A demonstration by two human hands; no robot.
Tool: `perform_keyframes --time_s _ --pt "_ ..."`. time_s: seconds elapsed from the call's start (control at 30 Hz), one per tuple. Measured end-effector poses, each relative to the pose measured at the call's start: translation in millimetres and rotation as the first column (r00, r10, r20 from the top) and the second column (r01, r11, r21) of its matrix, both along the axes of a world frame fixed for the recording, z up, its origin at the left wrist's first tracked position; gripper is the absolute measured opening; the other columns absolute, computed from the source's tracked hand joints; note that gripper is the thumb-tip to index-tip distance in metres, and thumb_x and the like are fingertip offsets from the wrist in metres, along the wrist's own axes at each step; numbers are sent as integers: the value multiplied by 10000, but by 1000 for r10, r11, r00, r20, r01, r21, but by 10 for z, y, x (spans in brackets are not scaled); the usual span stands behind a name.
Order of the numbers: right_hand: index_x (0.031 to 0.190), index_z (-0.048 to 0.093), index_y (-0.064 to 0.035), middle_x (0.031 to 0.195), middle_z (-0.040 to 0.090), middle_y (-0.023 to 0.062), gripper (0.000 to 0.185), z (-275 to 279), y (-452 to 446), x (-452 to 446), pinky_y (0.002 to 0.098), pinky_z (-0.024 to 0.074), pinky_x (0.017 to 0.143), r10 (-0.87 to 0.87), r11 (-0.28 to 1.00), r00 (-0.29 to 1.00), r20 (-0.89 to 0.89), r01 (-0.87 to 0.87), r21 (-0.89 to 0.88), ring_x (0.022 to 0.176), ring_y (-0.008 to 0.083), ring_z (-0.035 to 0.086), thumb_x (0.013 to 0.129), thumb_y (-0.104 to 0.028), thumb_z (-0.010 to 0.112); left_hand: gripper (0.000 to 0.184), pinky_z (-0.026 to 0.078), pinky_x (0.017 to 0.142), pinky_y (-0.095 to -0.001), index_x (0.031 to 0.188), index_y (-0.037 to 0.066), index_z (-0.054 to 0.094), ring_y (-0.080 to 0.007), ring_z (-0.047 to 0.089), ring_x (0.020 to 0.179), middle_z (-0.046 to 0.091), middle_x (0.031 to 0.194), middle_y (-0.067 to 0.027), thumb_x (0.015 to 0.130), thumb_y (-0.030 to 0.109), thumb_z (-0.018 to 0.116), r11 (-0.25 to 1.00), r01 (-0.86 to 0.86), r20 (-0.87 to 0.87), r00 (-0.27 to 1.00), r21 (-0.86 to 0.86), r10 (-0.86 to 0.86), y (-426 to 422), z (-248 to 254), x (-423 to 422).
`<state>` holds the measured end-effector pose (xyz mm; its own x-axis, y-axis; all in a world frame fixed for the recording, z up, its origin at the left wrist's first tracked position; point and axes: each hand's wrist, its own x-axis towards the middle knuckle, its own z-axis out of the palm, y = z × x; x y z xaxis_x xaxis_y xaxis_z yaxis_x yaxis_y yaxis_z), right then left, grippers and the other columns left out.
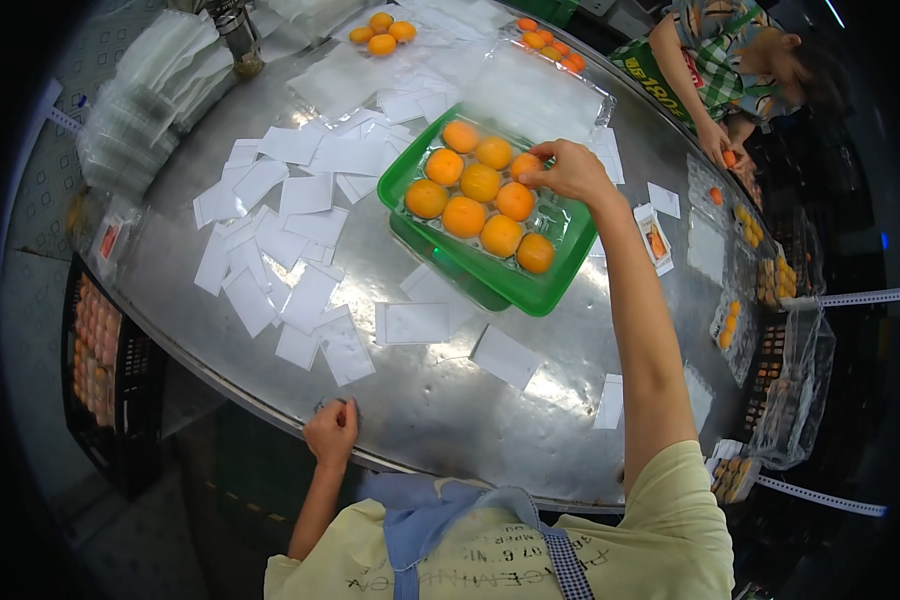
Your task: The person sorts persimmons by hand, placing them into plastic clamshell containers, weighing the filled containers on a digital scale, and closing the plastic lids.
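My right hand (573,172) reaches over the green tray (548,298), its fingers closed on an orange (526,168) at the tray's far right side. Rows of oranges (480,183) sit in a clear plastic liner inside this tray, and the liner's right side shows no fruit. Something green under the tray props it up at a tilt. At the table's near edge my left hand (332,430) rests in a loose fist, and no object shows in it.
White cards (310,295) lie scattered over the metal table (410,400). Clear plastic packs (540,90) and more oranges (382,35) are at the far side. A co-worker (715,70) handles fruit at the far right. Black crates (110,370) stand at lower left.
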<state>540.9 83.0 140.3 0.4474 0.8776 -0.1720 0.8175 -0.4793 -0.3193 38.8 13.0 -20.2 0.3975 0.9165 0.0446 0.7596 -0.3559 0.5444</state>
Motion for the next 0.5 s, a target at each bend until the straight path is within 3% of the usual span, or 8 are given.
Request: perform_keyframes --time_s 0.17,0.27,0.37,0.47,0.5 --pt "1083 673 -23 988 686 167 563 -56 -27 53 358 501 823 14 1000 1000 -2 -14 26 916 293 657 656 -377 772 334 382 442 -402 575 86 499 -303 525 467 508 514 -83 817 236 674 1000 -1 10 1000 -3 1 -15 -38 1" --pt "1054 667 15 918 689 146 582 -139 -65 28 339 514 758 -20 991 1000 15 18 130 843 254 660 659 -399 774 336 381 447 -404 575 85 498 -305 523 469 506 515 -86 817 239 674 1000 2 4 1000 -4 -2 -3 -12 -11" --pt "1051 652 30 908 669 120 565 -44 -205 22 295 518 681 -152 961 900 -408 231 152 779 195 635 712 -410 756 342 381 449 -404 574 83 496 -307 523 470 504 513 -89 818 244 672 1000 2 13 1000 4 -2 1 7 2" --pt "1132 595 28 925 643 94 577 -226 -490 111 267 515 605 -50 813 684 -728 451 368 745 142 602 820 -455 640 349 380 450 -404 571 81 495 -306 523 470 506 514 -89 821 250 669 1000 0 5 1000 24 0 -7 -2 4" --pt "1160 567 25 968 634 105 555 -272 -596 63 271 514 596 84 761 518 -851 518 390 743 144 595 852 -435 603 349 379 450 -405 571 80 497 -305 523 469 508 514 -88 822 251 668 1000 -4 -1 1000 26 4 -12 -3 4"
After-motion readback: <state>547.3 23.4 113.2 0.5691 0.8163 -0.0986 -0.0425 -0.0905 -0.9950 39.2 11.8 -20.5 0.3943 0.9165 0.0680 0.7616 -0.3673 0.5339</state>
